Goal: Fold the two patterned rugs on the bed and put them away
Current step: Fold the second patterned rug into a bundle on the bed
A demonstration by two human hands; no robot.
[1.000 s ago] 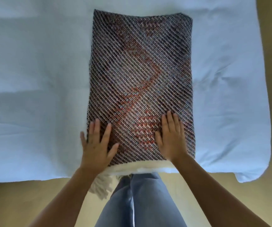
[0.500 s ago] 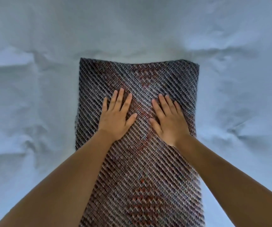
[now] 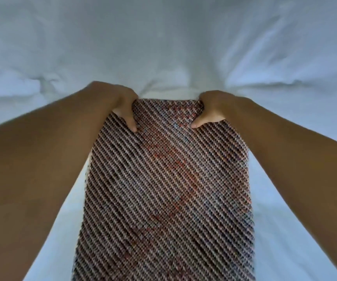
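A patterned rug (image 3: 167, 189), woven in dark diagonal stripes with red-orange marks, lies folded into a long strip on the bed, running away from me. My left hand (image 3: 119, 104) grips its far left corner, thumb on top and fingers curled over the far edge. My right hand (image 3: 214, 108) grips the far right corner the same way. Both forearms stretch along the rug's sides. Only one rug is in view.
The bed (image 3: 163, 47) is covered by a wrinkled pale blue-white sheet that fills the view on all sides of the rug. Soft folds in the sheet lie just beyond the rug's far edge.
My hands have slid from flat on the rug's near end, up over its middle, to its far edge, where they now close on both corners. The view has moved forward over the bed.
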